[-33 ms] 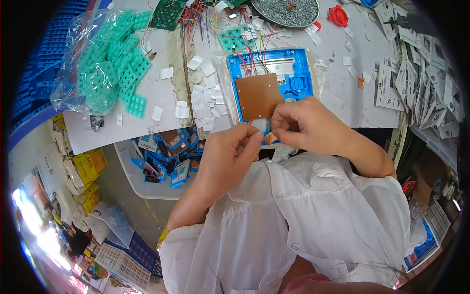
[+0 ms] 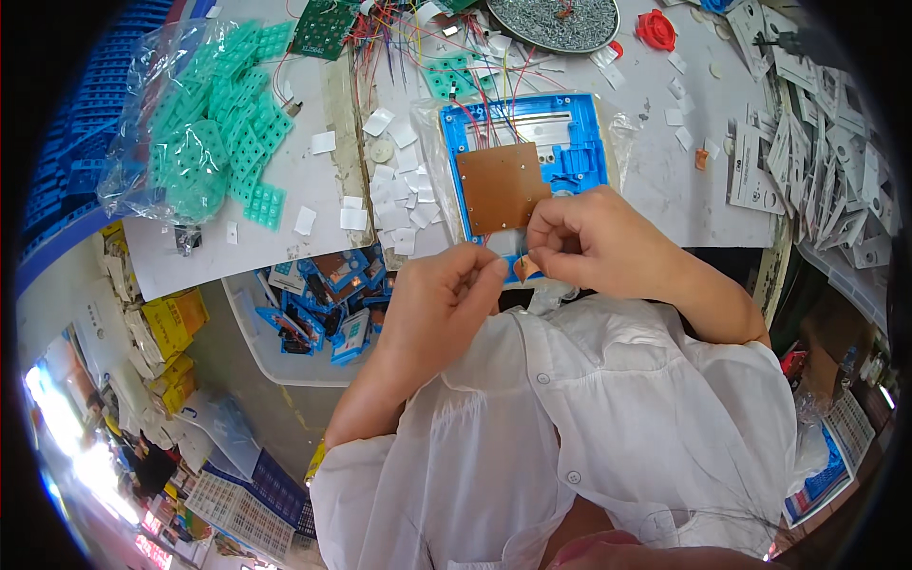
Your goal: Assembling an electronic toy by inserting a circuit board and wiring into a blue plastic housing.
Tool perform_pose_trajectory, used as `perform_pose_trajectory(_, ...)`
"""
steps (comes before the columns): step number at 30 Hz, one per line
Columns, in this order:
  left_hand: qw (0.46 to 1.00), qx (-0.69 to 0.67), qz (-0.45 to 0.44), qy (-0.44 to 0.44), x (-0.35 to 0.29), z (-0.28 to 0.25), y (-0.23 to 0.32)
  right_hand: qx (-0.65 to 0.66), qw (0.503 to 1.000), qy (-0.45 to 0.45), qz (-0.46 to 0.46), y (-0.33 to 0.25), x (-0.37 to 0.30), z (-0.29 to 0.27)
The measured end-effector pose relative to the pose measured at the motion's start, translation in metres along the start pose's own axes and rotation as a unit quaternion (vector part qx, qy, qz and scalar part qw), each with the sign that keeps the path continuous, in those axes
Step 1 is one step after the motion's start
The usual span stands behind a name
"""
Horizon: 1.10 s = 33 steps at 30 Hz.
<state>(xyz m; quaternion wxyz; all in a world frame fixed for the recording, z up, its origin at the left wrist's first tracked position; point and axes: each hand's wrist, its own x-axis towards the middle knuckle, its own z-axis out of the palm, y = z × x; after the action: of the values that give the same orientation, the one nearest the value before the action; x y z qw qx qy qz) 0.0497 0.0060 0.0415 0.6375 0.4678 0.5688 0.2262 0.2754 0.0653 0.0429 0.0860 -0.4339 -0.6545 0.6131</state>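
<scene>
A blue plastic casing [image 2: 597, 133] lies open on the table in front of me. Over its left part rests a flat brown circuit board [image 2: 501, 187], with thin wires running from its far side. My right hand [image 2: 597, 245] is closed in a pinch at the casing's near edge. At its fingertips shows a small orange-brown scrap [image 2: 522, 269], too small to name surely. Just left of it, my left hand [image 2: 445, 302] is also pinched closed, its thumb against the fingers. Whatever it grips, if anything, is hidden. A gap separates the two hands' fingertips.
Green button pads [image 2: 264, 204] spill from a clear bag at left. White paper pieces [image 2: 353, 218] are scattered beside the casing. Screws fill a round tray [image 2: 556, 24] at the back, near a red cap [image 2: 655, 31]. A bin [image 2: 256, 347] of blue units sits below the table edge.
My left fingertips have shifted very slightly away from the right ones, and the small scrap has turned a little. The casing and board have not moved.
</scene>
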Motion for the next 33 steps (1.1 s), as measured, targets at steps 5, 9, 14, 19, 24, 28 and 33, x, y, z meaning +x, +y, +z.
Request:
perform_pose_trajectory(5,0.996,0.081,0.012,-0.026,-0.003,0.000,-0.004,0.077,0.996,-0.011,0.047,0.004,0.003,0.000)
perform_pose_trajectory(9,0.998,0.065,0.018,-0.012,0.002,0.010,-0.003,0.077,0.995,-0.033,0.061,-0.002,0.003,-0.003)
perform_pose_trajectory(14,0.994,0.103,0.045,-0.001,0.001,0.012,-0.004,0.074,0.997,-0.019,0.034,0.003,0.001,0.001)
perform_pose_trajectory(19,0.993,0.070,0.092,-0.006,0.000,0.014,-0.010,0.092,0.993,-0.022,0.064,-0.003,0.002,-0.002)
perform_pose_trajectory(24,0.991,-0.105,-0.040,-0.072,-0.006,0.003,-0.002,0.106,0.993,-0.013,0.044,0.002,0.000,0.001)
perform_pose_trajectory(28,0.992,-0.124,-0.023,-0.030,-0.010,0.005,-0.006,0.117,0.992,-0.021,0.042,-0.001,-0.001,0.000)
perform_pose_trajectory(33,1.000,-0.028,0.004,-0.009,-0.007,0.009,-0.014,0.106,0.993,-0.011,0.045,0.000,0.001,0.002)
